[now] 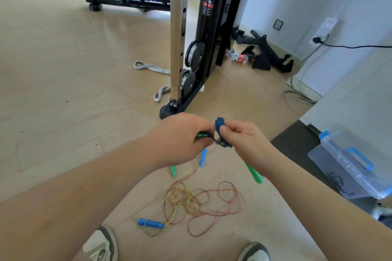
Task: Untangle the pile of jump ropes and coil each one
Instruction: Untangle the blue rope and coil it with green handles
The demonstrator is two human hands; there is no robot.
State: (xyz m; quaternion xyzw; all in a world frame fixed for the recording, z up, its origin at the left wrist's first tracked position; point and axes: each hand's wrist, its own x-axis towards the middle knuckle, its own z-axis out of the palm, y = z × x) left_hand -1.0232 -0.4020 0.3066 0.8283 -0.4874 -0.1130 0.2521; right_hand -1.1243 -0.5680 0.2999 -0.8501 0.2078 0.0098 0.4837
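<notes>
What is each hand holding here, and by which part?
The left hand holds a green handle, fingers wrapped round its shaft. The right hand pinches the coil of blue rope at its loops.

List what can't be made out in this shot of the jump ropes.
Head view only.
Dark green handle: mostly covered by the left hand gripping it.
Blue cord: its ends are hidden behind the right hand pinching it.
Floor tangle: strands too thin to trace to handles.
Clear box: cut off by the right edge.
</notes>
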